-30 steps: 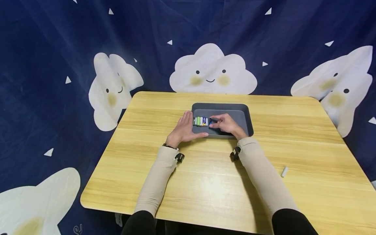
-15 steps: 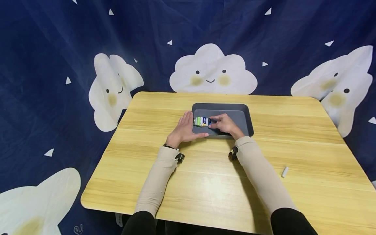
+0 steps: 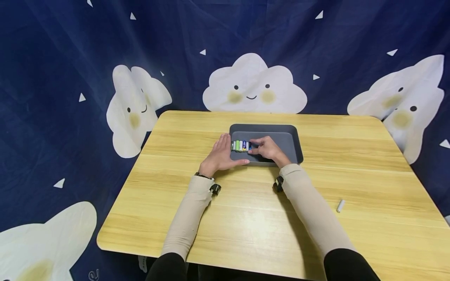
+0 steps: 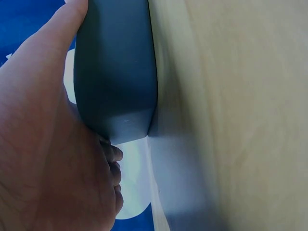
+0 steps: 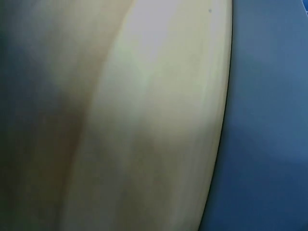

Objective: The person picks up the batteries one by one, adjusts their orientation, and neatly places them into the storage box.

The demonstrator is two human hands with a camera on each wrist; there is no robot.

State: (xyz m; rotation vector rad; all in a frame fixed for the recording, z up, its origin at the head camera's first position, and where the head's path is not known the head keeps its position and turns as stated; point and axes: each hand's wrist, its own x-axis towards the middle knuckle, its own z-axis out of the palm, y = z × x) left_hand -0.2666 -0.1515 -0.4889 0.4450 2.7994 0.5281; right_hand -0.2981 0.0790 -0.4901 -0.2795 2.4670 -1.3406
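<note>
In the head view a grey tray [image 3: 281,137] lies on the table, with several batteries [image 3: 240,146] side by side at its left end. My right hand [image 3: 270,149] is over the tray and pinches a dark blue battery [image 3: 250,145] between thumb and fingers, at the right end of that row. Straight fingers of my left hand [image 3: 218,157] rest along the tray's left side, its thumb along the front rim. From the left wrist, the hand [image 4: 43,130] lies against the tray's outer wall [image 4: 118,72]. Only tray wall [image 5: 269,120] and tabletop show from the right wrist; the hand is out of that view.
One white battery [image 3: 340,205] lies apart on the wooden table [image 3: 369,164], to the right of the right forearm. Behind the table hangs a dark blue curtain [image 3: 183,31] with white cloud prints.
My right hand has slid slightly left with the dark blue battery, bringing it up to the right end of the row. The left hand has stayed in place.
</note>
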